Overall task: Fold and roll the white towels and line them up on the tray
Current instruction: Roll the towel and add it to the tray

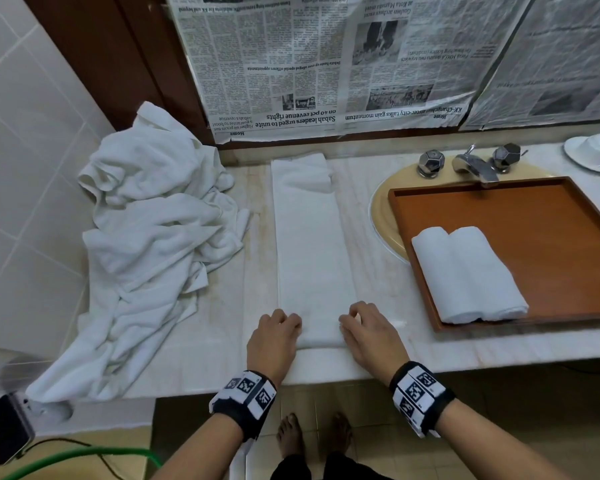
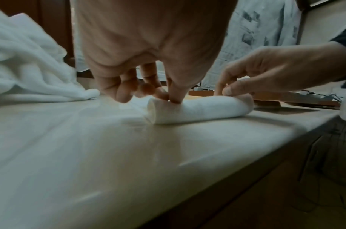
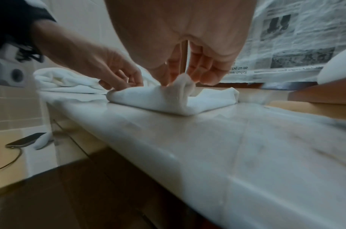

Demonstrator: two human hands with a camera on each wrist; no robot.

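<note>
The near end of the folded towel (image 1: 314, 251) is pinched at its corners by the left hand (image 1: 274, 336) and the right hand (image 1: 369, 336), fingers curled. Beyond the fingertips the strip is stretched away. Right of the right hand, two rolled towels (image 1: 468, 275) are lined up on the tray (image 1: 551, 216); left of the left hand, a towel heap (image 1: 149, 244) is piled.

Quick count: two rolled white towels (image 1: 465, 275) side by side on one orange-brown wooden tray (image 1: 551, 216). One long folded white towel strip (image 1: 312, 244) on the counter. One heap of crumpled white towels (image 1: 146, 237), can't count those. Two faceted metal tap knobs (image 1: 430, 162), one chrome spout (image 1: 475, 166), one black phone (image 1: 4, 431).
</note>
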